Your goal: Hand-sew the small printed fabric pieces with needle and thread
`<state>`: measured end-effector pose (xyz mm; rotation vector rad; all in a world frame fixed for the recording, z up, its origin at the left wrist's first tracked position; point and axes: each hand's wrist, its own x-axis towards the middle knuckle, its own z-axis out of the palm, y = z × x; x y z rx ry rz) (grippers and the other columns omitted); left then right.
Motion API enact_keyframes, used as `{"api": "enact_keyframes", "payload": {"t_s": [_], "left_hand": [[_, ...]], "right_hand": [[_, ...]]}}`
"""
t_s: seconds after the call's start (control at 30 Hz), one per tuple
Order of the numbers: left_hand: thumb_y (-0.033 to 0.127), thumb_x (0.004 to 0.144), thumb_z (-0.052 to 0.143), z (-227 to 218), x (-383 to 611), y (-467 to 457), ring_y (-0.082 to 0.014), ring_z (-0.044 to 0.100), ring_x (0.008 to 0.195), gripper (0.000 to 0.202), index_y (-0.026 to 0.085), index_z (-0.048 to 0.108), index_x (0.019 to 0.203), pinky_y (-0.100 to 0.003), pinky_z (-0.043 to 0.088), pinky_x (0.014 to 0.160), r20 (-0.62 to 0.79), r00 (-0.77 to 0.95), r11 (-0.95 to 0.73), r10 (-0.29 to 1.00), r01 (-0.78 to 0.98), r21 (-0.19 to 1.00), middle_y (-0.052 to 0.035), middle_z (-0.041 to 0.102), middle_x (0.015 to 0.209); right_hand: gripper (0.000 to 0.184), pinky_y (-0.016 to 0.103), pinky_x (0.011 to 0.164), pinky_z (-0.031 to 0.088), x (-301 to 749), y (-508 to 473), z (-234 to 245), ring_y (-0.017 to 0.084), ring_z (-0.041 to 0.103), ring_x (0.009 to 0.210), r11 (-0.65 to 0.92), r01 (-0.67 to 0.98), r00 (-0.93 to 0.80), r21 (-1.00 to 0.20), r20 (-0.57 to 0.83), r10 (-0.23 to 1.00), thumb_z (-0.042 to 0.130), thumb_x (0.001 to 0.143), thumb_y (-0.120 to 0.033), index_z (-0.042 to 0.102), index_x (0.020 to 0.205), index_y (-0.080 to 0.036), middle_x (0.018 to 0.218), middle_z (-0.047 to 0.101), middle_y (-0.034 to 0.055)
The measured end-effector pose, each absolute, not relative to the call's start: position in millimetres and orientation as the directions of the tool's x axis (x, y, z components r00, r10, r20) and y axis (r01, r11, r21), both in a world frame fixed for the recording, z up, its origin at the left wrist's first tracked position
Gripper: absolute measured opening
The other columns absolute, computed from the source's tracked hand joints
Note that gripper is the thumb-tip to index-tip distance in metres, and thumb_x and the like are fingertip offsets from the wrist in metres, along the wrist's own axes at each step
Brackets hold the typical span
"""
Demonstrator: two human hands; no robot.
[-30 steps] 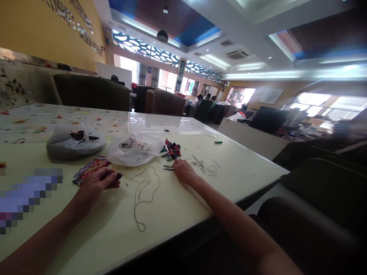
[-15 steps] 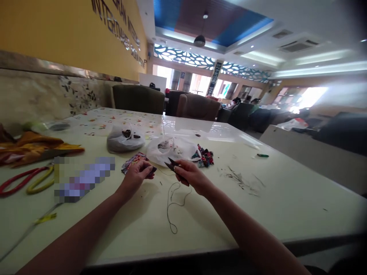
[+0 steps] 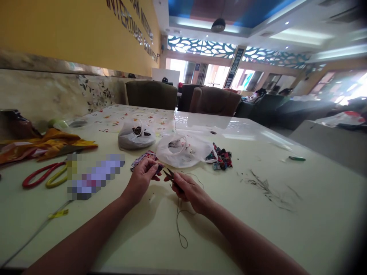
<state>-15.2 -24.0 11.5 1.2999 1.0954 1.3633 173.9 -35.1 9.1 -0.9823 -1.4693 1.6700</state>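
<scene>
Between the fingertips of my left hand (image 3: 143, 176) is a small dark piece of fabric (image 3: 159, 168), mostly hidden by the fingers. My right hand (image 3: 190, 191) is closed round small dark thread snips (image 3: 169, 175), whose blades point at the fabric piece and are slightly apart. A long loop of thin thread (image 3: 178, 225) lies on the table below my right hand. Just beyond my left hand is a patterned fabric bundle (image 3: 143, 158). A white plastic bag (image 3: 183, 154) with pale contents stands behind both hands.
Another plastic bag (image 3: 134, 141) holds dark pieces. Patterned scraps (image 3: 222, 157), thread clippings (image 3: 265, 187) and a green tool (image 3: 297, 158) lie to the right. On the left are scissors with red and yellow handles (image 3: 43, 175), a blurred-out power strip with a cable (image 3: 37, 229), and orange cloth (image 3: 54, 143).
The snips have come closer to the fabric piece in my left hand, their blades nearer together. The view has turned a little to the left, so things appear shifted right.
</scene>
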Motion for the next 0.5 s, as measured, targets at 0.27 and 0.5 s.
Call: {"api": "enact_keyframes", "payload": {"t_s": [0.27,0.5], "left_hand": [[0.041,0.083,0.067,14.4,-11.8,-29.9,-0.0142,0.061,0.074,0.027,0.016,0.060,0.084,-0.030,0.057,0.064,0.165,0.027,-0.164,0.986,-0.049,0.985,-0.0078,0.069,0.103],[0.041,0.082,0.068,14.8,-8.9,-31.3,-0.0148,0.062,0.074,0.027,0.015,0.059,0.084,-0.031,0.057,0.065,0.144,0.058,-0.142,0.988,-0.045,0.989,-0.0074,0.069,0.099]], "right_hand": [[0.044,0.023,0.047,0.014,172.2,-34.0,7.9,0.008,0.022,0.053,-0.107,-0.038,-0.406,-0.994,-0.082,0.910,0.045,0.093,-0.055,0.064,0.096,-0.015,0.064,0.035,-0.0042],[0.035,0.025,0.048,0.014,172.8,-34.4,6.5,0.008,0.023,0.055,-0.075,-0.052,-0.411,-0.996,-0.047,0.911,0.050,0.093,-0.048,0.065,0.094,-0.016,0.066,0.036,-0.0033]]}}
